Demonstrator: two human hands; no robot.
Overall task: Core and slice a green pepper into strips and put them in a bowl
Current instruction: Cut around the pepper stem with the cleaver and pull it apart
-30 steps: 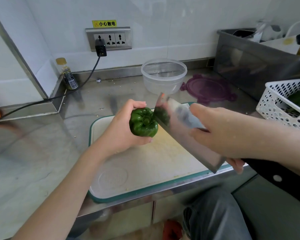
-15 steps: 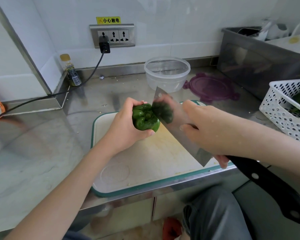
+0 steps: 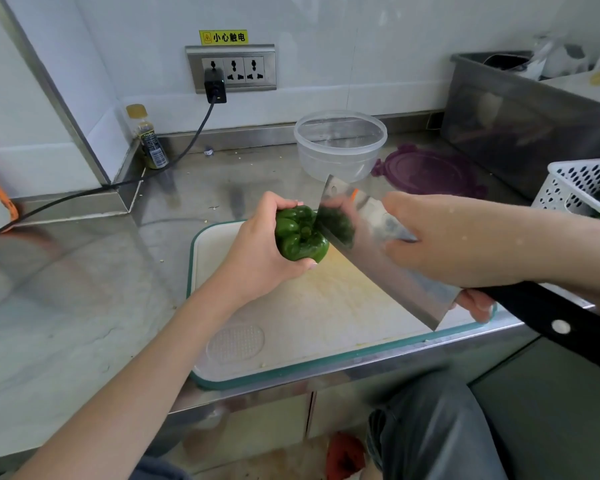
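Fingers of the left hand gripped the green pepper above the cutting board. Right hand clutched the cleaver, blade touching it.

Cutting board at counter front edge. Bowl behind board; lid just right of bowl. Basket far right, bin behind it. Bottle back left by wall, outlet above. Pepper w/ cleaver at its right, both over board.
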